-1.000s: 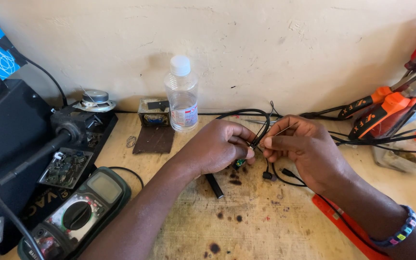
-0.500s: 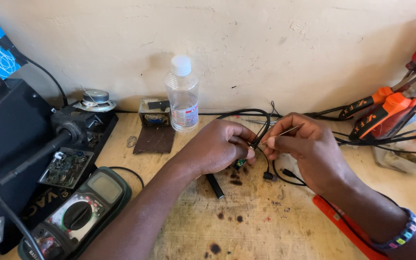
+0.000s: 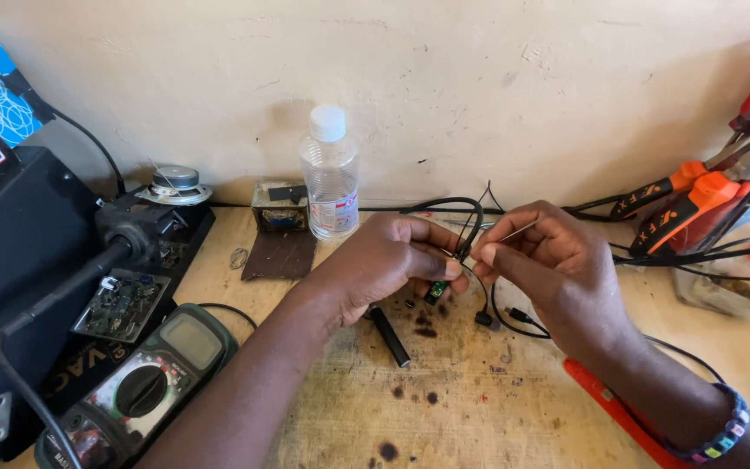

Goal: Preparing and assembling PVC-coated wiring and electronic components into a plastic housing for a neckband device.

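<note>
Green, the tiny board (image 3: pixel 437 289) sits pinched in our left hand (image 3: pixel 384 260) above the table (image 3: pixel 479 408). Our right hand (image 3: pixel 557 260) pinches a thin wire (image 3: pixel 514 233). The wire could slip, because it is so skinny.

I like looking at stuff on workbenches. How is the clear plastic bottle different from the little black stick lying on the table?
The clear plastic bottle with a white cap stands upright by the wall; the short black stick lies flat near the left hand. The bottle is see-through and much bigger; the stick is dark and thin. Both rest on the wooden table.
</note>
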